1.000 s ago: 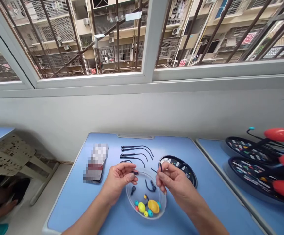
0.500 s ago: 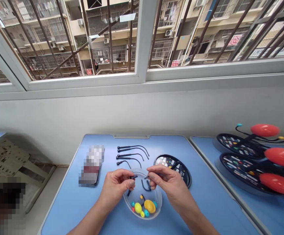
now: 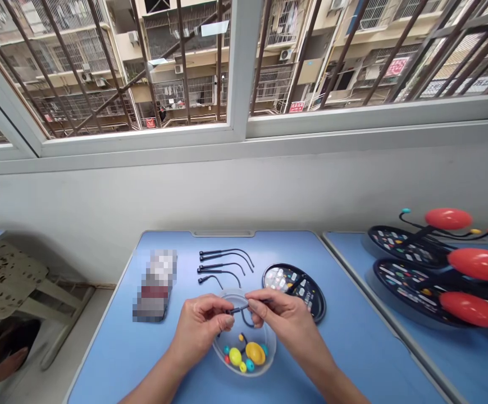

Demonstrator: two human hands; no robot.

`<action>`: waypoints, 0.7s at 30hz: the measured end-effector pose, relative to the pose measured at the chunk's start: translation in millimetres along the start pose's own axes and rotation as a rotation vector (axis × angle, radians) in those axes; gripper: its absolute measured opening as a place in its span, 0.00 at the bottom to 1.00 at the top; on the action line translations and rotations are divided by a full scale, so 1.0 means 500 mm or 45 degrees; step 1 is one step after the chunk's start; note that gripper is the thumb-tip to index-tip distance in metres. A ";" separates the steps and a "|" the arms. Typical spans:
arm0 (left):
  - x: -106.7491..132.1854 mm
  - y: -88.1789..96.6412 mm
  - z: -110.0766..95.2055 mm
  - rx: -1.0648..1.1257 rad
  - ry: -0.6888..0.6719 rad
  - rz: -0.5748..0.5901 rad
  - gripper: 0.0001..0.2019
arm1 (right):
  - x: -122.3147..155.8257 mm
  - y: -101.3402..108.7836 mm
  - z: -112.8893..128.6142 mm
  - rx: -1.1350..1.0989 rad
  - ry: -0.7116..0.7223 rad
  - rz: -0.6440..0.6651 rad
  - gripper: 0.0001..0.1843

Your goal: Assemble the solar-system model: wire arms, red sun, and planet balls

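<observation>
Two hands, left and right, pinch a black rod over bowl rim.

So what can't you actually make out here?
All in the head view:
- small black piece, pinched between left hand and right hand: fingers hide its ends.
- flat object beside the rods: blurred out.
- print on the black disc: too small.
- red-balled models: cut off by the right edge.

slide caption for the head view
Left hand and right hand pinch a black rod over a clear bowl of coloured balls on a blue table.
</observation>
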State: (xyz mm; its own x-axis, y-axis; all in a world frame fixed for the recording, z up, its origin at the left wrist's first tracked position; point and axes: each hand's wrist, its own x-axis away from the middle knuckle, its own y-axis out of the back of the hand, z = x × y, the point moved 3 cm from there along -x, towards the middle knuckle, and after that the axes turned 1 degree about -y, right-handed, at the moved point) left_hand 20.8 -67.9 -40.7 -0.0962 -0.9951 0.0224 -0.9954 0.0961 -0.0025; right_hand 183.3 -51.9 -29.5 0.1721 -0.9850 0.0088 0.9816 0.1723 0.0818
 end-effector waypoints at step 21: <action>0.003 -0.008 -0.006 -0.147 -0.237 -0.065 0.04 | 0.006 -0.029 -0.011 0.041 0.058 -0.042 0.13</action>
State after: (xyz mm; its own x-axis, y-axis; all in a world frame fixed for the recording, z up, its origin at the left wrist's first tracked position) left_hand 24.9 -69.7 -37.9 -0.0545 -0.9847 -0.1656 -0.9934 0.0366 0.1089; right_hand 170.3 -57.3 -36.1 0.1438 -0.9888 -0.0395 0.9838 0.1385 0.1135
